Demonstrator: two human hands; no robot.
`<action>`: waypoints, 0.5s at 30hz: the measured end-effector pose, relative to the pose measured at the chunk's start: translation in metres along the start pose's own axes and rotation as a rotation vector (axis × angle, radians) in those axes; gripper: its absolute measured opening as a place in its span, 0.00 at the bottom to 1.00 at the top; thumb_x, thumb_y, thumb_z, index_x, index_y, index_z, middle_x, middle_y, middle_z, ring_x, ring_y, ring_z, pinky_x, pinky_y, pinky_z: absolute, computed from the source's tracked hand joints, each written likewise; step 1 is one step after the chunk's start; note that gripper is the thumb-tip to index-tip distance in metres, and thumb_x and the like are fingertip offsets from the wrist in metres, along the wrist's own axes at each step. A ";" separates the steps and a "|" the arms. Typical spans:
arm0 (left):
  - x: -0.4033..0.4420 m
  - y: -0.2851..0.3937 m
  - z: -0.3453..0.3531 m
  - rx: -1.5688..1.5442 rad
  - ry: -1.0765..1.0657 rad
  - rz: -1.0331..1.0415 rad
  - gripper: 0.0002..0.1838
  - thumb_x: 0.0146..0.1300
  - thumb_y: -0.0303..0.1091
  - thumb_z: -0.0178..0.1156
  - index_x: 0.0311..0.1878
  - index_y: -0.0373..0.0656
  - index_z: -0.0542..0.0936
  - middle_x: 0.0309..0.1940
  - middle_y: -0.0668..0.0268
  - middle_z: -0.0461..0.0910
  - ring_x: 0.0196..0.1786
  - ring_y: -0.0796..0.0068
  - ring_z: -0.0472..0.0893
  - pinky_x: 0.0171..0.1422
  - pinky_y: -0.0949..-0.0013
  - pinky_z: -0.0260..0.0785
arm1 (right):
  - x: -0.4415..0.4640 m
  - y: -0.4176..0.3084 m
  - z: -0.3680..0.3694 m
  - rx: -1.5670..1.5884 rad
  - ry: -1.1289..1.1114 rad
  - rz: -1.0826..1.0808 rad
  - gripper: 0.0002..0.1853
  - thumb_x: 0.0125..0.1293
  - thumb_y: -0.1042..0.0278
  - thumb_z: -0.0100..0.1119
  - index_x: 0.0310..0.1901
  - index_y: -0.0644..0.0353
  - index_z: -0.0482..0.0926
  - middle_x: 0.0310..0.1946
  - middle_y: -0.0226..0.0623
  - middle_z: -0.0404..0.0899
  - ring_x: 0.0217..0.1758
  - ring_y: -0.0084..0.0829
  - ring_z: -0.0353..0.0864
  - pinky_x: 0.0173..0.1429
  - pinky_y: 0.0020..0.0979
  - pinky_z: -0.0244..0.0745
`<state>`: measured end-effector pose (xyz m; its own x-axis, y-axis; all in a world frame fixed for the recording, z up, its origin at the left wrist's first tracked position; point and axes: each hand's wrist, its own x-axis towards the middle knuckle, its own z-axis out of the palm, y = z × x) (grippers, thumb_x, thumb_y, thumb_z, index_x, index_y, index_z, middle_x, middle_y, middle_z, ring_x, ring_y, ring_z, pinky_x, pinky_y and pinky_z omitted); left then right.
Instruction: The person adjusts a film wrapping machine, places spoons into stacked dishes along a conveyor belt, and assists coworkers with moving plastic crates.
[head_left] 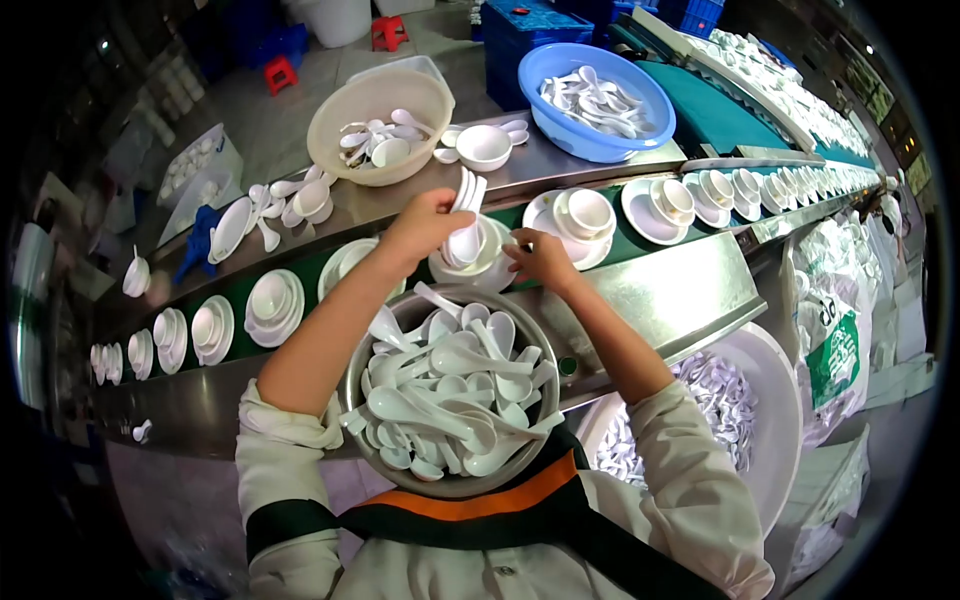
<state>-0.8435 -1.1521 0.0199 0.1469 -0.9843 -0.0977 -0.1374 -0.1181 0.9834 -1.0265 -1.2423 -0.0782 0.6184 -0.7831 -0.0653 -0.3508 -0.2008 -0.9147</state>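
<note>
Several white spoons stand bunched in my left hand, over a plate and bowl set on the green conveyor belt. My right hand is at the right rim of that plate, its fingers bent; whether it grips the rim is too small to tell. Against my front, below both hands, a steel basin holds a heap of white spoons. Just to the right on the belt sits another stacked set of plate and bowls.
More dish sets line the belt both ways. Beyond it stand a beige basin and a blue basin with spoons, and loose bowls. At lower right are a large pale tub and a plastic sack.
</note>
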 end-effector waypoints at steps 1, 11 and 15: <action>0.006 -0.001 0.008 0.023 0.019 0.001 0.09 0.54 0.33 0.60 0.32 0.37 0.75 0.24 0.70 0.73 0.26 0.85 0.70 0.26 0.76 0.63 | -0.007 -0.014 -0.004 0.003 0.011 -0.001 0.18 0.62 0.65 0.54 0.44 0.75 0.72 0.30 0.45 0.78 0.27 0.30 0.82 0.25 0.26 0.78; 0.055 -0.024 0.058 0.036 -0.063 -0.131 0.11 0.58 0.36 0.55 0.37 0.38 0.76 0.27 0.70 0.75 0.27 0.81 0.74 0.28 0.75 0.68 | -0.031 0.000 -0.062 0.505 0.083 0.143 0.12 0.60 0.66 0.54 0.39 0.68 0.74 0.27 0.34 0.75 0.24 0.22 0.76 0.27 0.22 0.77; 0.067 -0.048 0.023 0.167 0.098 -0.200 0.11 0.56 0.35 0.57 0.33 0.35 0.75 0.22 0.63 0.75 0.21 0.70 0.77 0.16 0.66 0.73 | -0.019 0.039 -0.090 0.054 0.317 0.140 0.11 0.59 0.70 0.49 0.36 0.70 0.78 0.21 0.40 0.77 0.20 0.25 0.78 0.22 0.26 0.77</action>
<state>-0.8494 -1.2155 -0.0378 0.2805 -0.9229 -0.2638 -0.2543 -0.3365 0.9067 -1.1151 -1.2880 -0.0768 0.3146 -0.9465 -0.0723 -0.3735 -0.0535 -0.9261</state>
